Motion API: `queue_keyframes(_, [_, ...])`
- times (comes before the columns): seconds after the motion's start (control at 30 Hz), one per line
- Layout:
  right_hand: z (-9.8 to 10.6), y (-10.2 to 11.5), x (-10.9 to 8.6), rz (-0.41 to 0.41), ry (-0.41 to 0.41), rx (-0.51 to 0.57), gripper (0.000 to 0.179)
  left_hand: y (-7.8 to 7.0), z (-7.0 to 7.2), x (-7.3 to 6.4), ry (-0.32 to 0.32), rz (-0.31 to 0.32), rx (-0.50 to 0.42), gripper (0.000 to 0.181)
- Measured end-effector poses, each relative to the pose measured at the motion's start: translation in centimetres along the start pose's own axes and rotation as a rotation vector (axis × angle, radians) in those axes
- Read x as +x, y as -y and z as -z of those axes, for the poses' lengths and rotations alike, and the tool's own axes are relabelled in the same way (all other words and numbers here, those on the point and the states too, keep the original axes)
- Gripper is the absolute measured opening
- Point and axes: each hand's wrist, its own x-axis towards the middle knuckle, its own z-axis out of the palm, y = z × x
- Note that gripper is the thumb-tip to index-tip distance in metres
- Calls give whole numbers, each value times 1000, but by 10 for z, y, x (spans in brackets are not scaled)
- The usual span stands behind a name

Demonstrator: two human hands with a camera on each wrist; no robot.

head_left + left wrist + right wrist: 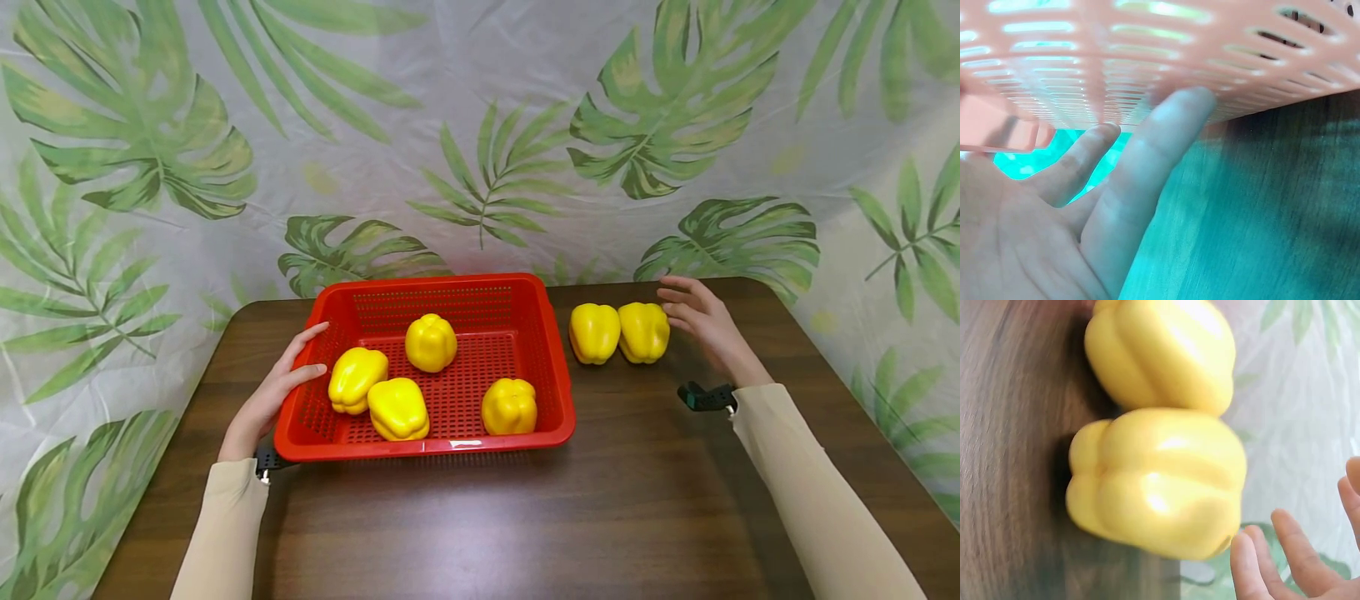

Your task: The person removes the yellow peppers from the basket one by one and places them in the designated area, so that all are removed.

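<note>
A red perforated plastic basket (423, 450) stands on the table with several yellow bell peppers (431, 342) inside. My left hand (273, 396) grips its left side, thumb over the rim; in the left wrist view, fingers (1147, 162) lie against the slotted outer wall, which looks pale pink there. Two more yellow bell peppers sit side by side on the table right of the basket, a left one (595, 333) and a right one (643, 332). My right hand (701, 321) is just right of the right pepper, fingers spread and holding nothing.
The brown wooden table (600, 508) has its far edge close behind the basket and the loose peppers. A pale curtain (480, 75) printed with green leaves hangs behind it. A dark wrist strap (705, 397) sits on my right wrist.
</note>
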Motion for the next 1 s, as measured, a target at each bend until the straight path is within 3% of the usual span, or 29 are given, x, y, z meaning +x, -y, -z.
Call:
queue_keyframes(0.27, [-25,18,1,38,63,51,39,0,0,0,1,-4,0,63])
queue_keyframes(0.73, [-80,44,9,78,205,21,37,0,0,0,0,1,2,64])
queue_keyframes(1.0, [-106,56,13,59,265,46,42,0,0,0,2,5,-1,63])
